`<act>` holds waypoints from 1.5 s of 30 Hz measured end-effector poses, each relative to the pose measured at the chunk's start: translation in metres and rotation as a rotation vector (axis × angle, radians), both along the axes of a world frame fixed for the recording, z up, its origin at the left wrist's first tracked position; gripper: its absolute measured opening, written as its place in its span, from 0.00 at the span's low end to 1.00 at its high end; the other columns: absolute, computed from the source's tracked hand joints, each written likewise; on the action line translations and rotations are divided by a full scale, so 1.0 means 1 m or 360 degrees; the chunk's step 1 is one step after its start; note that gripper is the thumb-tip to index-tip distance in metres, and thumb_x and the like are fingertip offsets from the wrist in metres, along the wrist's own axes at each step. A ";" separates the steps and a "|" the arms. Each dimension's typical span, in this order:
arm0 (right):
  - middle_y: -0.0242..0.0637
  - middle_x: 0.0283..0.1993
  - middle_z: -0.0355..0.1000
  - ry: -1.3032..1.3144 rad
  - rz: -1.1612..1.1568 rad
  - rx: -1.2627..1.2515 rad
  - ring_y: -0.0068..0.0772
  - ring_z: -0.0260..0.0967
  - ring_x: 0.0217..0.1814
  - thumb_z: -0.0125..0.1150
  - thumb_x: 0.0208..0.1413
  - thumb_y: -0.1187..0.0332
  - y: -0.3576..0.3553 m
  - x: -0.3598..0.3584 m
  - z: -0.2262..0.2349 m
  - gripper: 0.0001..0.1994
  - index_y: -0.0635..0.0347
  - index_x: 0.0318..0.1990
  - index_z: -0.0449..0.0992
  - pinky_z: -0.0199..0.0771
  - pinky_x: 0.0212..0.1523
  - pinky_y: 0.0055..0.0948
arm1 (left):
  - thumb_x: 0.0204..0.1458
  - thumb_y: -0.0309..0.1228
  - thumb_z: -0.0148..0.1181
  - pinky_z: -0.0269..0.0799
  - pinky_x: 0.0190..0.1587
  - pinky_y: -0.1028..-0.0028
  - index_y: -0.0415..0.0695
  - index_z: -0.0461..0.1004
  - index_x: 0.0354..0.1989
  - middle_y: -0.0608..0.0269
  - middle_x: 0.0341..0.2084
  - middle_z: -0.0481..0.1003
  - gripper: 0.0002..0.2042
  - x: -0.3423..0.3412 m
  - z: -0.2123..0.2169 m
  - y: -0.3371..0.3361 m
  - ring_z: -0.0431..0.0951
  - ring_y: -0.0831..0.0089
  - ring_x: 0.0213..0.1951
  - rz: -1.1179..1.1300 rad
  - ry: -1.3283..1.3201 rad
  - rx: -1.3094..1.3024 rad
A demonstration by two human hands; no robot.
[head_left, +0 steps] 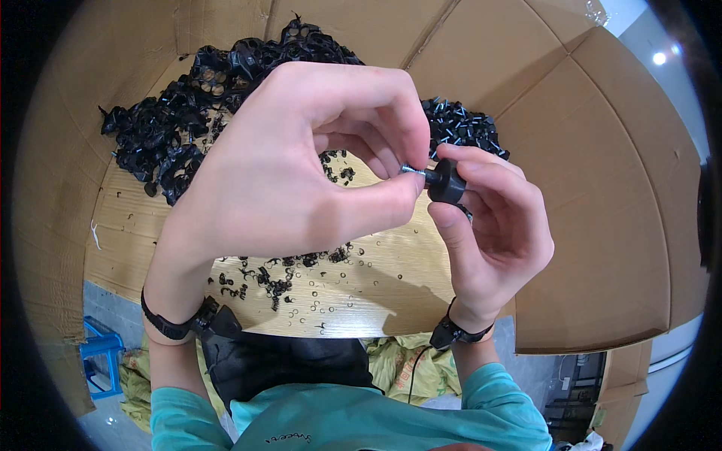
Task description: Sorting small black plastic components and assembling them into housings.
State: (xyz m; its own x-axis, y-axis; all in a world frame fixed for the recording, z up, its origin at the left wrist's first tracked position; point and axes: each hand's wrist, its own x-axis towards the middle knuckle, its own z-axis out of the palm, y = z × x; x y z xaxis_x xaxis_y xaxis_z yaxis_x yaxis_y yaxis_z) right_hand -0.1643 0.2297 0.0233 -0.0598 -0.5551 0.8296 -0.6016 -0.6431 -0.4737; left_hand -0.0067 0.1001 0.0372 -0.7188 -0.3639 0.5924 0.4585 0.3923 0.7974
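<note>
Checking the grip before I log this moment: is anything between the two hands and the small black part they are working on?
Nothing visible. The right hand holds the black knob directly, and the left hand pinches its metal pin between thumb and forefinger. The loose black parts lie on the wooden table below.

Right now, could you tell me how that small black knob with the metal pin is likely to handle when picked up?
The knob looks like rigid moulded plastic, so probably stiff and light. Its round body would likely roll if set on the table. The thin pin, pinched by the left hand, may be slippery; the right hand steadies it.

black knob (447,183) | metal pin (pointing left) | held mid-air, horizontal
</note>
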 end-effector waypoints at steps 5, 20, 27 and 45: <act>0.53 0.46 0.75 0.0041 -0.0103 -0.0094 0.40 0.76 0.48 0.70 0.42 0.86 -0.002 0.003 -0.001 0.18 0.72 0.44 0.75 0.80 0.46 0.29 | 0.44 0.18 0.63 0.74 0.44 0.76 0.37 0.74 0.33 0.61 0.32 0.77 0.08 0.001 0.000 -0.005 0.78 0.76 0.37 -0.0121 -0.0070 0.0143; 0.50 0.43 0.77 0.0125 -0.0201 -0.0122 0.41 0.77 0.45 0.71 0.38 0.84 0.001 0.004 0.000 0.17 0.69 0.40 0.79 0.77 0.44 0.30 | 0.44 0.20 0.65 0.77 0.44 0.74 0.36 0.74 0.33 0.57 0.33 0.78 0.08 0.003 0.006 -0.001 0.81 0.72 0.37 -0.0155 -0.0311 0.0349; 0.50 0.42 0.78 0.0098 -0.0190 -0.0111 0.42 0.77 0.46 0.71 0.38 0.84 0.002 0.005 0.001 0.17 0.69 0.39 0.78 0.77 0.45 0.31 | 0.43 0.20 0.64 0.77 0.43 0.75 0.36 0.74 0.33 0.57 0.32 0.78 0.08 0.004 0.006 -0.002 0.81 0.72 0.37 -0.0152 -0.0292 0.0351; 0.49 0.43 0.78 0.0295 -0.0405 -0.0156 0.41 0.77 0.45 0.71 0.39 0.85 0.004 0.007 0.000 0.17 0.68 0.41 0.78 0.78 0.44 0.31 | 0.41 0.17 0.64 0.77 0.40 0.77 0.37 0.73 0.33 0.61 0.31 0.77 0.10 0.000 0.009 0.004 0.80 0.76 0.34 -0.0110 -0.0339 0.0436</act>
State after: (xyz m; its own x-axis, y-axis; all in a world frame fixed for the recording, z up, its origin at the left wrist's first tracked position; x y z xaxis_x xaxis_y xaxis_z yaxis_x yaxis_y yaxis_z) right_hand -0.1571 0.2339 0.0231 -0.0291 -0.4587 0.8881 -0.8190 -0.4984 -0.2843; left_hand -0.0071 0.1041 0.0461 -0.8441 -0.4349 0.3136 0.2886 0.1244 0.9493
